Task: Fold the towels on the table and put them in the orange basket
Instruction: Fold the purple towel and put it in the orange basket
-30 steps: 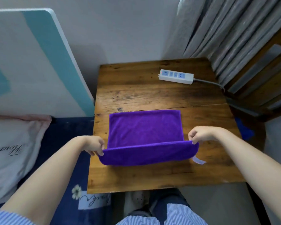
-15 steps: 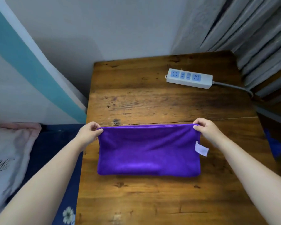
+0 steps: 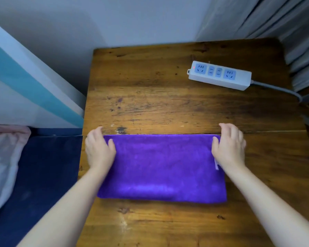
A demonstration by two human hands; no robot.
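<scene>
A purple towel [image 3: 161, 168] lies folded in half as a wide rectangle on the wooden table [image 3: 168, 97]. My left hand [image 3: 99, 148] rests on its left end near the far corner, fingers relaxed and spread, thumb lying on the cloth. My right hand [image 3: 229, 145] rests on the right end the same way, fingers straight and reaching past the far edge. A small white label pokes out under my right wrist. No orange basket is in view.
A white power strip [image 3: 219, 75] with a grey cable lies at the table's far right. Grey curtains hang at the right. To the left stand a white and teal board [image 3: 25, 82], a dark blue bed [image 3: 43, 175] and a pale pillow [image 3: 4, 161].
Both hands carried the towel's near edge over to the far edge, folding it in half, then let go of the corners and now lie flat on the cloth. The camera came closer.
</scene>
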